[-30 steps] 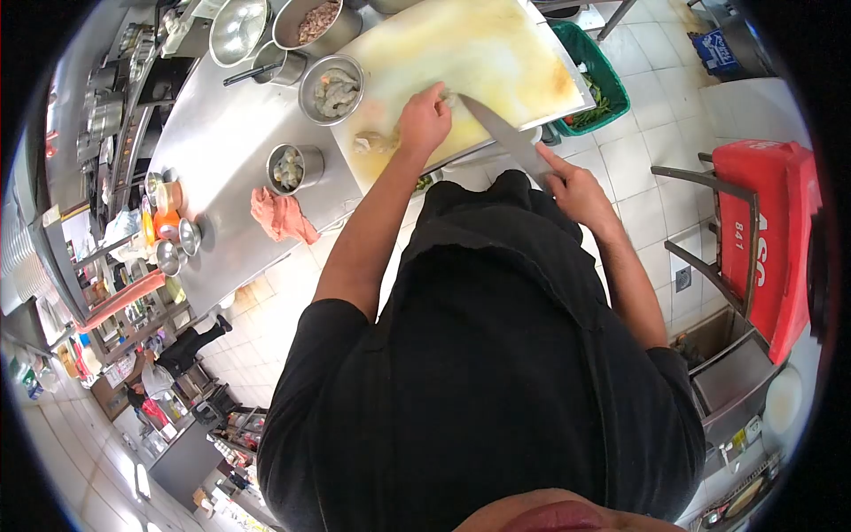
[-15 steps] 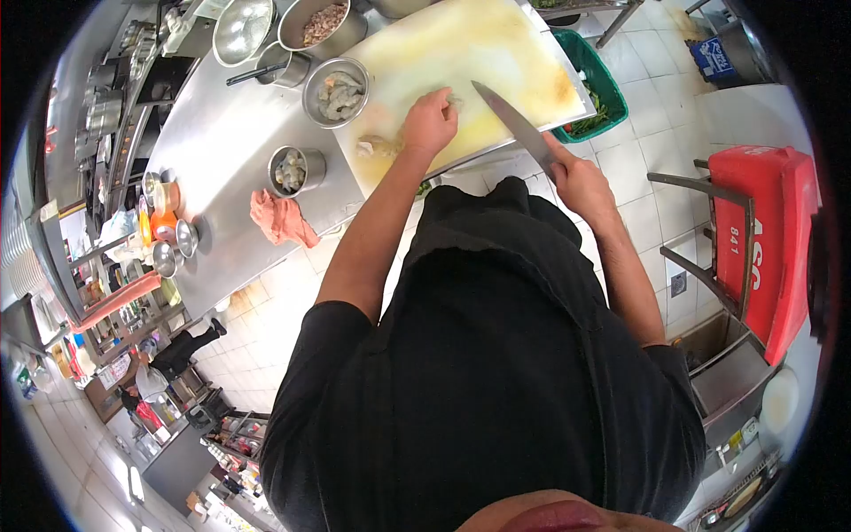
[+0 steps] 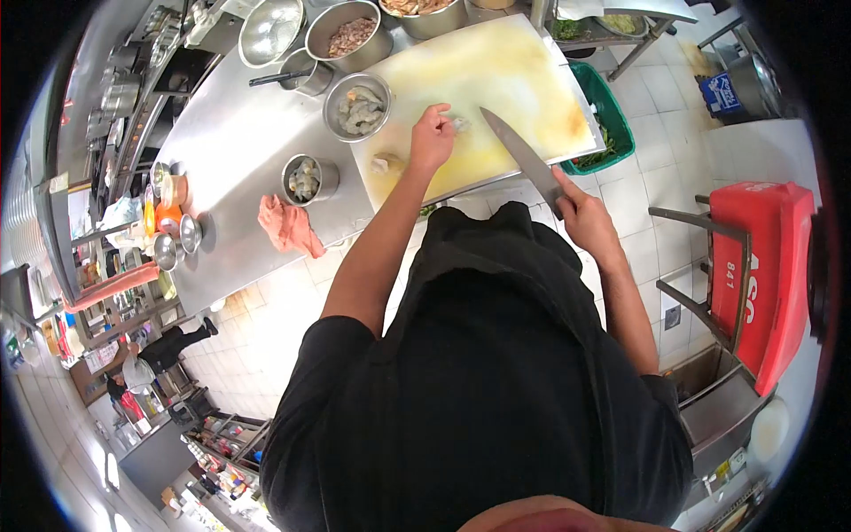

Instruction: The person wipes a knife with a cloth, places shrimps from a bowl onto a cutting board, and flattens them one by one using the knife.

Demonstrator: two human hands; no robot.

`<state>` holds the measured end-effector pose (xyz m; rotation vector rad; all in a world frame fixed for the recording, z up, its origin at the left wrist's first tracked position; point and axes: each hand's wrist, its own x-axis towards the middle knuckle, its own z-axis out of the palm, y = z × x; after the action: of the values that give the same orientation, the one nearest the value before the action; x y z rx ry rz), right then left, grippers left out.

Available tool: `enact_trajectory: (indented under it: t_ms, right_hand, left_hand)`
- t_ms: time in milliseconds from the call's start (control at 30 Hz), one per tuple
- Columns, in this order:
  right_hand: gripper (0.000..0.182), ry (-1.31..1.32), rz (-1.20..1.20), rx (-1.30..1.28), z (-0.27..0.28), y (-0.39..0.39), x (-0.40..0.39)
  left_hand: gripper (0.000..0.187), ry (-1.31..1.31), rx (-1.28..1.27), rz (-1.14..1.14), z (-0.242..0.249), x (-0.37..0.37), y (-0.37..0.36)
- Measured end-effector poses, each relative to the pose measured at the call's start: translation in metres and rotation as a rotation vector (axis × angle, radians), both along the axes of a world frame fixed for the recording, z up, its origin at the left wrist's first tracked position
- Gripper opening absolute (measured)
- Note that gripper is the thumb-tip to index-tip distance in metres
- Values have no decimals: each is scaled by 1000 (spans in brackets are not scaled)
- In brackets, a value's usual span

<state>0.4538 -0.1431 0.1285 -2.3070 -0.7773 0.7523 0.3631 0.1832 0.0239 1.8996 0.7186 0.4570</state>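
Observation:
My right hand [image 3: 589,218] grips the handle of a large kitchen knife [image 3: 521,155]. The blade points up and left over the yellow-stained cutting board [image 3: 523,66]. On the board, my left hand [image 3: 432,139] has its fingers bent around the near side of a small pale shrimp [image 3: 459,124], which shows at the fingertips. The knife tip is just right of this shrimp, apart from it. A small pile of pale scraps [image 3: 386,163] lies at the board's left corner. Grey peeled-looking shrimp fill a metal bowl [image 3: 329,121] beside the board, and more sit in a steel pot [image 3: 331,182].
Pots of chopped meat [image 3: 372,55] and an empty-looking colander [image 3: 251,49] stand at the back. A pink cloth [image 3: 288,229] hangs over the steel table's edge. Right of the board are a green bin [image 3: 618,162] and a red chair [image 3: 771,275]. Another person [image 3: 164,355] is far left.
The whole view has shifted slightly, with the table lower in it. My left index finger has lifted a little from the other fingers. The knife stays in my right hand.

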Motion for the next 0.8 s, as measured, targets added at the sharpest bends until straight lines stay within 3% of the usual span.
enact_trajectory:
  t_ms: [200, 333, 433, 600, 800]
  right_hand:
    - [56, 116, 7, 170, 5, 5, -9]
    - [58, 68, 99, 261, -9, 13, -13]
    - [60, 75, 140, 58, 0, 24, -14]
    - [61, 59, 153, 35, -5, 28, -10]
    - [61, 86, 136, 43, -4, 32, -6]
  left_hand:
    - [35, -1, 107, 36, 45, -51, 26]
    - [38, 185, 459, -4, 37, -99, 53]
    - [40, 271, 637, -53, 39, -122, 58]
    - [42, 131, 680, 108, 53, -114, 76]
    - [44, 287, 815, 51, 43, -85, 150]
